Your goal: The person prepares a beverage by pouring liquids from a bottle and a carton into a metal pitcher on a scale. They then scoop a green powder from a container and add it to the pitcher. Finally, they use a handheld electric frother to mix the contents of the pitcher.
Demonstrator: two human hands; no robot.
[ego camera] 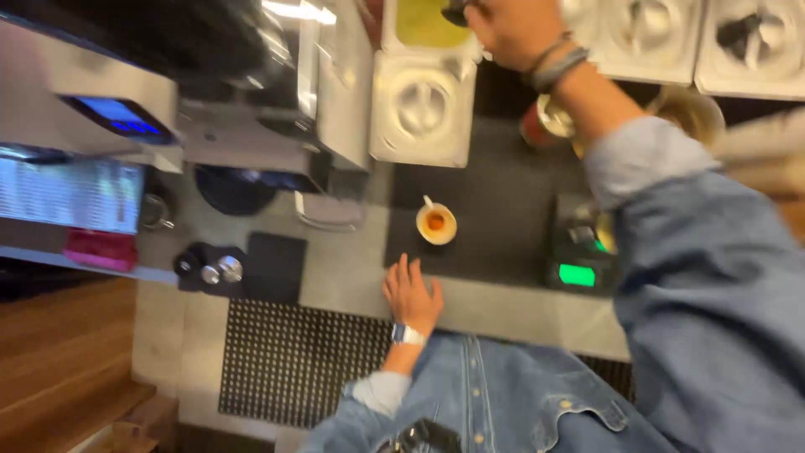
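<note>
While the left hand [412, 295] rests flat—fingers spread—near a small cup [436, 223], the right hand's [511, 29] fingers are unclear.

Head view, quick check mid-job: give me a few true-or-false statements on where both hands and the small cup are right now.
1. The left hand rests flat on the grey counter. True.
2. The small cup is held in the left hand. False: it stands alone on the dark mat, apart from the fingers.
3. The right hand reaches up toward the white lidded containers. True.
4. The scale with the green display sits left of the cup. False: it sits to its right.
5. The cup is empty. False: it holds an orange-brown liquid.
</note>
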